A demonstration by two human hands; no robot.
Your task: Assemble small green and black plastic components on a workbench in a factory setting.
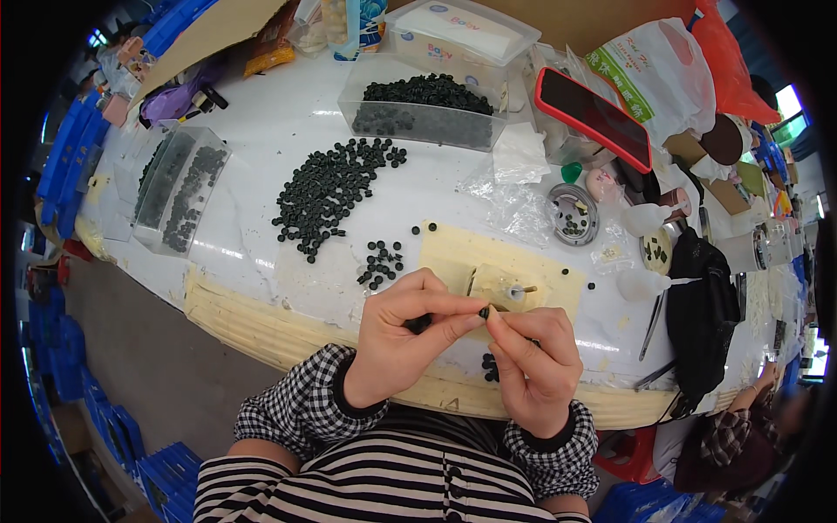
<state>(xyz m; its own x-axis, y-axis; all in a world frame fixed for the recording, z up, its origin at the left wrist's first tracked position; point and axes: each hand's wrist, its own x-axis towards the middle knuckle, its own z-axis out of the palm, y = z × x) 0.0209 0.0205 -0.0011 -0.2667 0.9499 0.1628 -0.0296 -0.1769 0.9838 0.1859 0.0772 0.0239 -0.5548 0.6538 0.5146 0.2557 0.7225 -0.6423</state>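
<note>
My left hand (397, 336) pinches a small black round piece (484, 312) between thumb and forefinger. At the same piece meet the fingertips of my right hand (539, 357), closed in a pinch too. Just beyond the fingertips stands a cream-coloured block fixture (499, 286) with a small metal pin, set on a yellowish board (445, 253). Several similar black pieces lie in a small cluster (381, 264) left of the board, and a bigger pile (327, 196) spreads behind it. A few more (491, 367) show between my hands, partly hidden.
A clear bin (418, 129) of black pieces stands at the back, another clear box (179, 192) at the left. A red-cased phone (595, 120) leans at back right. Squeeze bottles (645, 284), tweezers (651, 328) and a black bag (700, 322) lie right. Another person (737, 444) sits at far right.
</note>
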